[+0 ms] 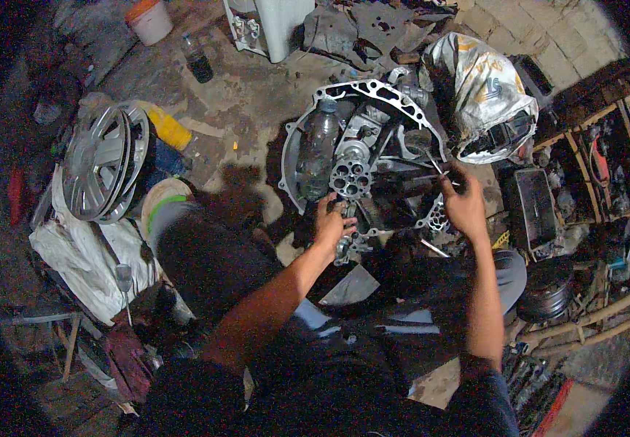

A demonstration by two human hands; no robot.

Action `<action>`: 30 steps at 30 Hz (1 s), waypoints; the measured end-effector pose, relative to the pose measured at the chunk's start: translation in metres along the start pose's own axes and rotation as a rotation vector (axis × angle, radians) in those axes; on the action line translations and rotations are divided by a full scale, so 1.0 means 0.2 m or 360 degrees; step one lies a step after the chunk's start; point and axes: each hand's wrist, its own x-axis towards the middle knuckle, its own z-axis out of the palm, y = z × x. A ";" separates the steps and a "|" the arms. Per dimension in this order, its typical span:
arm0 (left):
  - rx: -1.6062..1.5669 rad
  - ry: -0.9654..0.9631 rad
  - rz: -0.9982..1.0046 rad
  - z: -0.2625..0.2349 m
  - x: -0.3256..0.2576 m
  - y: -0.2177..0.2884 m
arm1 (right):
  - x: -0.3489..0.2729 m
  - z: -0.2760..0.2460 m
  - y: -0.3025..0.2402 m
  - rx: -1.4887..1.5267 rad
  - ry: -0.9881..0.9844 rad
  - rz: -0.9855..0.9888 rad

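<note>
Closest to me, the person sits with knees spread, the right knee showing grey beside a stack of dark rings. The left hand reaches to the near side of a big open metal housing; its fingers curl over a small metal part, though I can't tell whether they grip it. The right hand has its fingers closed on a thin metal tool, its shaft slanting up and to the left over the housing's right side. I can't make out whether the tip touches anything.

The housing lies on the stained floor in front of the person, between the knees and the clutter beyond. Inside its rim, a clear plastic bottle stands at the left, and a round plate with holes sits just right of it.

Off to the left, silver wheel covers lean near a yellow container. To the right there's a dark tray and, past the housing, a bulging white sack. Farthest away are another bottle, a white box-like thing and a pale bucket with an orange rim.
</note>
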 end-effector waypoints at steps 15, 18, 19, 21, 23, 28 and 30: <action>0.0557 0.0164 0.0078 0.13 -0.02 0.06 | 0.40 0.41 0.12 0.0672 -0.0322 0.0204; 0.0463 0.0208 0.0085 0.11 0.04 -0.01 | 0.36 0.46 0.02 0.0433 -0.0206 0.0143; 0.0446 0.0201 0.0114 0.11 0.07 -0.05 | 0.35 0.43 -0.01 0.0425 -0.0195 0.0150; 0.0301 0.0212 0.0107 0.09 0.11 -0.12 | 0.41 0.55 0.16 0.0353 -0.0235 0.0114; 0.0096 0.0186 0.0122 0.08 0.12 -0.13 | 0.37 0.54 0.07 0.0367 -0.0229 0.0180; -0.0362 0.0075 0.0145 0.11 0.04 -0.05 | 0.38 0.56 0.10 0.0292 -0.0259 0.0061; -0.0134 0.0050 0.0315 0.03 0.10 -0.15 | 0.36 0.56 0.08 0.0308 -0.0284 0.0082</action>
